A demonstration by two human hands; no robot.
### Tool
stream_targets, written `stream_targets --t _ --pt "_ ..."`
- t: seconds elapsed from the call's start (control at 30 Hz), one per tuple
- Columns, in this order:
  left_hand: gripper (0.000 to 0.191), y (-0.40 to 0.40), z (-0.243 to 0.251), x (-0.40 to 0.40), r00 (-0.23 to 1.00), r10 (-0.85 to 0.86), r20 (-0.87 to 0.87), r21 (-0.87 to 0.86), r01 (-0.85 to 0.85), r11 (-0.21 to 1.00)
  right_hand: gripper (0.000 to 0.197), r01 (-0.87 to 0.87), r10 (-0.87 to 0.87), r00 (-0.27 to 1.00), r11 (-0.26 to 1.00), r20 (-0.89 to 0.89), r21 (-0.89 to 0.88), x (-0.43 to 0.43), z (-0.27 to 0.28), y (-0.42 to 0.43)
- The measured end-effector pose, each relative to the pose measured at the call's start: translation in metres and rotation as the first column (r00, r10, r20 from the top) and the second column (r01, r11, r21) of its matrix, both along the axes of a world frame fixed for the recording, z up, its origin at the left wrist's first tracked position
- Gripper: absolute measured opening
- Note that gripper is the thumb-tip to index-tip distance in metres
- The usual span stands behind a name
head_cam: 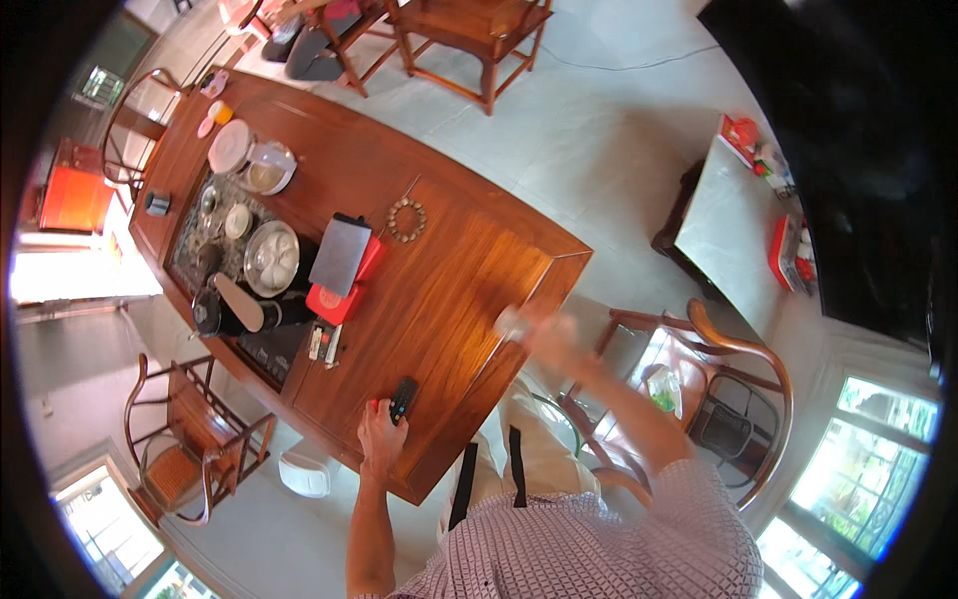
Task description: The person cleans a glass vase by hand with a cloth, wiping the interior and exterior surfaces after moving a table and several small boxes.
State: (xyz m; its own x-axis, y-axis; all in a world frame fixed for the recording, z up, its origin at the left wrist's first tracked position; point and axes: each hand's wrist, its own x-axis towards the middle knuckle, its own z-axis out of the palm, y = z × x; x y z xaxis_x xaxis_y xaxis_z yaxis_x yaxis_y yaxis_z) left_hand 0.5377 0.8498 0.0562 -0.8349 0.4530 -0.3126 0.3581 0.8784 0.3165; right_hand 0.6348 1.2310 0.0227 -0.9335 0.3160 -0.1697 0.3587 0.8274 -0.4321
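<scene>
My left hand (382, 438) grips the lower end of a black remote control (405, 394) near the front edge of the wooden table (449, 254). A small red item (373, 404) shows beside its fingers. Over the table's right-hand edge, my right hand (552, 341) is blurred by motion. It holds a whitish wad (512, 325), too smeared to tell whether it is cloth or tissue. Farther in lie a dark grey flat case (340, 254) on red boxes (329, 303), a bead bracelet (406, 220) and a few small items (324, 343).
On the table's left stand a tea tray (187, 243), a metal bowl (271, 258) with white contents and a lidded clear pot (266, 168). Wooden armchairs (198, 419) surround the table. A side table (722, 217) stands right, and a seated person's leg (322, 56) shows beyond.
</scene>
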Motion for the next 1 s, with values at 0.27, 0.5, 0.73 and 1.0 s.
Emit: stream_targets --t 0.27,0.5,0.73,1.0 --pt "0.043 0.023 -0.003 -0.012 0.985 -0.149 -0.086 0.024 0.151 0.988 0.029 0.422 -0.387 0.903 0.881 -0.189 0.215 -0.1 0.0 0.171" --pt "0.057 0.039 0.005 0.001 0.965 -0.245 -0.091 -0.045 0.242 0.969 0.047 0.11 -0.07 0.983 0.964 -0.169 0.241 -0.178 -0.008 0.05" --pt "0.046 0.04 0.005 0.027 0.971 -0.203 -0.124 0.004 0.205 0.979 0.047 -0.463 0.466 0.884 0.883 -0.033 0.071 -0.185 0.008 -0.138" --pt "0.043 0.005 0.022 0.083 0.977 0.016 -0.21 0.219 0.031 0.975 0.043 -0.609 0.611 0.783 0.791 -0.112 0.063 -0.192 0.035 -0.167"
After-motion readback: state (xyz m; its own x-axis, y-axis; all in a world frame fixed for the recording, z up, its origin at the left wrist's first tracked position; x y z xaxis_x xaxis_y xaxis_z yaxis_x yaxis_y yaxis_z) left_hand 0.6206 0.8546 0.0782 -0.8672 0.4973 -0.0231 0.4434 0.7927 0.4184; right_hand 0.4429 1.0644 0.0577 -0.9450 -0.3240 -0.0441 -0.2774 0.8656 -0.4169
